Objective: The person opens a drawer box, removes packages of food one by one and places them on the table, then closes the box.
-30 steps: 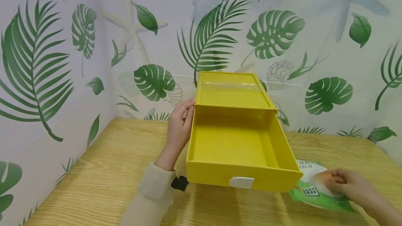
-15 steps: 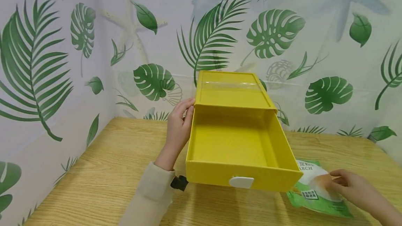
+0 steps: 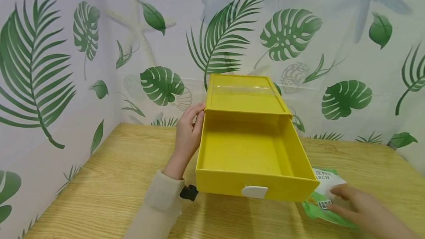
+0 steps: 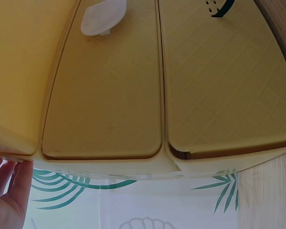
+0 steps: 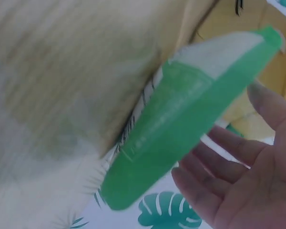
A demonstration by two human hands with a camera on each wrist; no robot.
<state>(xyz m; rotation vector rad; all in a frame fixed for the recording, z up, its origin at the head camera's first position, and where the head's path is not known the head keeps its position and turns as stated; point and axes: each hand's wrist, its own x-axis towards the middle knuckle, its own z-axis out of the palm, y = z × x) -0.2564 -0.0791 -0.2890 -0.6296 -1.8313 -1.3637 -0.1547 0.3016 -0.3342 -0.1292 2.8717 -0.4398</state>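
A yellow drawer unit [image 3: 245, 95] stands on the table with its top drawer [image 3: 242, 150] pulled out; the drawer's inside is bare. My left hand [image 3: 188, 130] rests along the unit's left side, fingertips at its upper edge. In the left wrist view, the fingers [image 4: 20, 183] touch the casing's edge. Right of the drawer lies a green and white bag of starch [image 3: 323, 191], partly hidden by the drawer and my right hand [image 3: 360, 207]. That hand reaches over the bag with thumb and fingers apart. In the right wrist view its fingers [image 5: 236, 145] spread beside the bag's green end.
Lower drawer fronts show in the left wrist view, one with a white handle [image 4: 105, 18], another with a dark handle [image 4: 224, 8]. A white handle [image 3: 255, 191] is on the pulled-out drawer. Leaf-printed cloth [image 3: 292, 36] hangs behind the wooden table [image 3: 109, 187].
My right hand has loosened its pinch on the starch bag and moved left over it, fingers now apart. The bag has settled flatter on the table. My left hand and the drawer stay put.
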